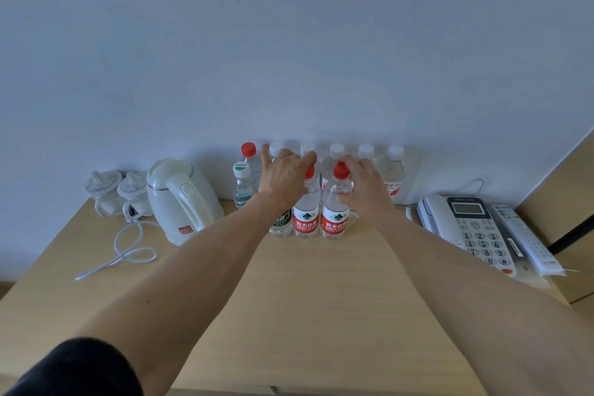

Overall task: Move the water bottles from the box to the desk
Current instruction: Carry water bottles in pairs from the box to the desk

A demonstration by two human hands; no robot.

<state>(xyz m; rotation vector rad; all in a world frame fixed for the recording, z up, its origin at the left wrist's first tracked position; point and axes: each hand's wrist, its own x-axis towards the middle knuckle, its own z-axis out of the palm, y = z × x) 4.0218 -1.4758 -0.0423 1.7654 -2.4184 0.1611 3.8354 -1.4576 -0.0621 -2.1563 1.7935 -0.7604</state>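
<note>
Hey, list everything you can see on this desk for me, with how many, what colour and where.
Red-label bottles: two, clear with red caps, front centre of the desk, side by side.
Dark-label bottle: one, clear, left of those two.
Back-row bottles: about five, white caps, along the wall.
Red-cap bottle: one, back left.
Small bottle: one, white cap, in front of it.
Kettle: one, white, left, cord trailing.
Lidded cups: two, white, far left.
Telephone: one, white, right.
Remote: one, white, beside the telephone.
Left hand: over the left red-label bottle.
Right hand: grips the right red-label bottle.
</note>
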